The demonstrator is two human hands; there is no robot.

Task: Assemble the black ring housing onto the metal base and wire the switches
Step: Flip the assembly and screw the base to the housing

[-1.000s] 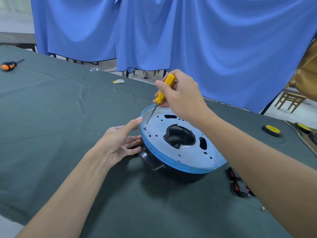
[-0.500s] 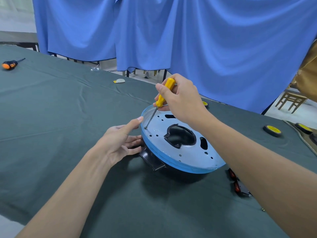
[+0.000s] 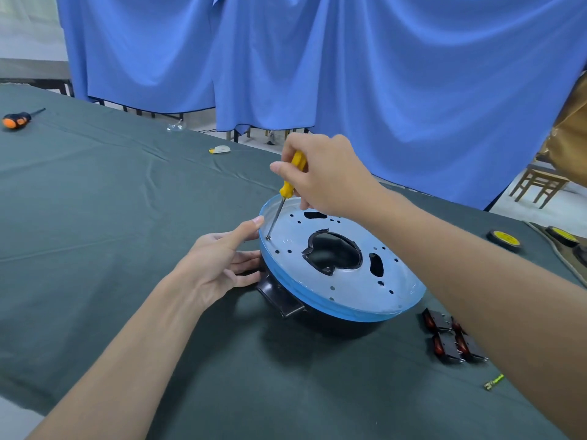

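Right hand (image 3: pixel 330 176) holds yellow screwdriver (image 3: pixel 290 179), tip on metal base (image 3: pixel 349 281).

Your one head-worn camera looks forward and down over the dark green cloth-covered table (image 3: pixel 95 217), close above your left hand (image 3: pixel 219 265) and right hand (image 3: pixel 327 176), with the blue fabric curtain (image 3: pixel 397 74) behind.

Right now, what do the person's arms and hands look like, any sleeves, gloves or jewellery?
Both forearms are bare as far as the view shows: no sleeves in sight. The left hand and right hand wear no gloves, and no watch, bracelet or ring shows.
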